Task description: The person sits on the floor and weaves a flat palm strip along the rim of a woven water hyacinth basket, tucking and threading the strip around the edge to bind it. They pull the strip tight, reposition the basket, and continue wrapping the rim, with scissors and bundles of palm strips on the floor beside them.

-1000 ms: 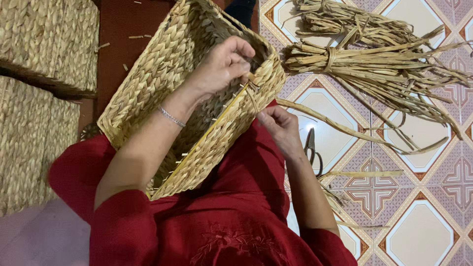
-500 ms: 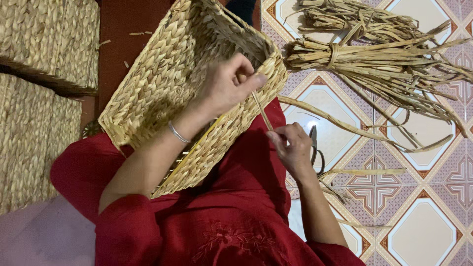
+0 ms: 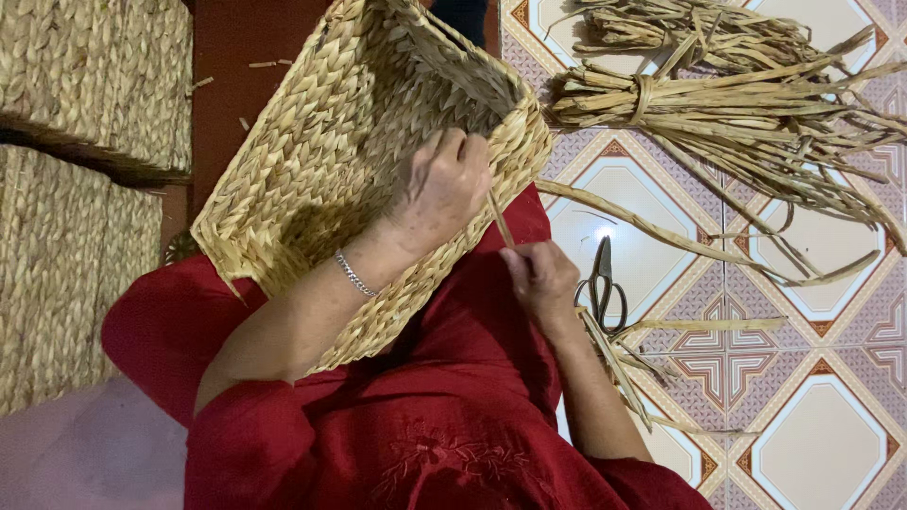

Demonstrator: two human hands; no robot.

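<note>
Since a second ago our right hand (image 3: 540,276) has drawn the thin dry straw strand (image 3: 501,219) clear of the rectangular woven straw basket (image 3: 321,161) on our lap, pinching it taut while our left hand (image 3: 444,184) clamps the rim; we should keep tension even

Our left hand (image 3: 444,189) curls closed at the centre of the frame, its forearm slanting to the lower left. Our right hand (image 3: 540,280), fingers pinched together, sits just lower right.
</note>
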